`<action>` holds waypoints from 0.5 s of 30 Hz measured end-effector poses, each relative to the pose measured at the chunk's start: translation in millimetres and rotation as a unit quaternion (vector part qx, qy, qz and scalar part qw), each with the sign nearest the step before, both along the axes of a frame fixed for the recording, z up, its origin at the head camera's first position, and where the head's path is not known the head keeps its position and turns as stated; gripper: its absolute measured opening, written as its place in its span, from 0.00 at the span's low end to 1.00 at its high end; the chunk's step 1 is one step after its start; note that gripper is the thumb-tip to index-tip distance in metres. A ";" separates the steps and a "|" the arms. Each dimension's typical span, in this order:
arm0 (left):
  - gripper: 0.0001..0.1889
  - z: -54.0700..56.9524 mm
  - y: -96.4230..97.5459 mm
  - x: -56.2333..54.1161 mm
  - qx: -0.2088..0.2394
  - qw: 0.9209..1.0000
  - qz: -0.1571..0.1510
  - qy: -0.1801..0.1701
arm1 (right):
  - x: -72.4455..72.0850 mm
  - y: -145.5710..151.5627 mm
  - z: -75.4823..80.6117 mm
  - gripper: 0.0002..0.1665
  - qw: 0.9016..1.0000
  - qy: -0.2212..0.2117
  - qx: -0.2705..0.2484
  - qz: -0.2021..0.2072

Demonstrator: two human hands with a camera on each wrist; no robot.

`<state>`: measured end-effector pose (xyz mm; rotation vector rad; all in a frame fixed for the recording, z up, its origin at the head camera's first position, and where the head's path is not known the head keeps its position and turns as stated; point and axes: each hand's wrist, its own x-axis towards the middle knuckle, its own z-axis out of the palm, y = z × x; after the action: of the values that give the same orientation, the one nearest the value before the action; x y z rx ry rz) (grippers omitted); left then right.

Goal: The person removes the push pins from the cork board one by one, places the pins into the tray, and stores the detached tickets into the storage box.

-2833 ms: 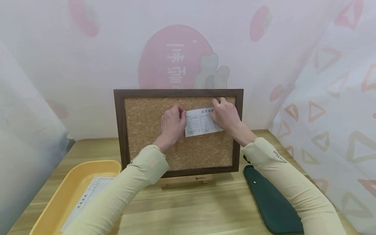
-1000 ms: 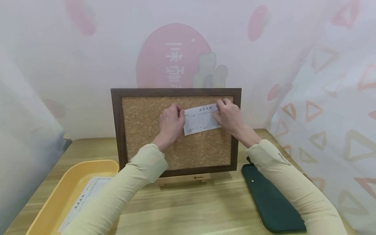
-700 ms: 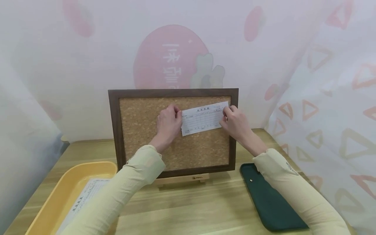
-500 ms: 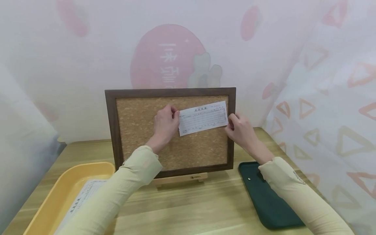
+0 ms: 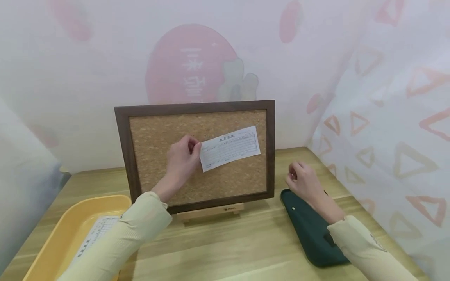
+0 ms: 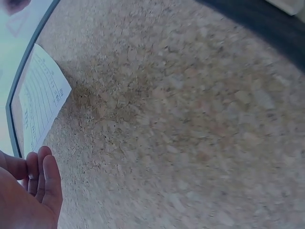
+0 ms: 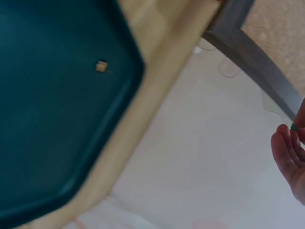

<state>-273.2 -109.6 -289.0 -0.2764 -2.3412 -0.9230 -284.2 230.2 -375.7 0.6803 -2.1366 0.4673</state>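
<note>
My left hand [image 5: 183, 156] pinches the left edge of a white printed paper slip [image 5: 230, 148] between thumb and fingers. The slip tilts up to the right in front of the cork board [image 5: 168, 128], its right end free. In the left wrist view the slip [image 6: 43, 93] stands out at an angle beside the cork. Right of the board, above the tip of the dark green tray [image 5: 309, 234], is my right hand [image 5: 305, 181], fingers curled. In the right wrist view it pinches a small green pushpin [image 7: 294, 127], mostly hidden by fingertips.
One small gold pushpin [image 7: 101, 66] lies in the green tray. A yellow tray [image 5: 66, 222] with more printed slips [image 5: 95, 230] stands at left, partly behind my left sleeve. The board's dark frame [image 5: 197, 108] rests on a wooden stand [image 5: 211, 212] on the table.
My right hand has let go of the slip's right end and moved right and down towards the green tray. The left hand, still holding the slip, has lowered slightly. The view has shifted right.
</note>
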 end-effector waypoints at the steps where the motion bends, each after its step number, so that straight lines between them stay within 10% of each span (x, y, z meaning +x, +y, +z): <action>1: 0.08 -0.8 -2.5 2.4 0.002 1.000 -0.003 0.001 | 2.1 2.4 -3.5 0.09 1.000 -0.007 0.001 -0.005; 15: 0.05 -19.6 -52.3 38.4 0.006 1.000 0.000 -0.014 | 31.9 43.0 -50.6 0.12 0.992 -0.110 0.009 -0.057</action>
<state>-234.8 -161.9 -308.6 -0.2601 -2.3599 -0.9454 -252.3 273.2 -426.3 0.5340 -2.3746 0.4785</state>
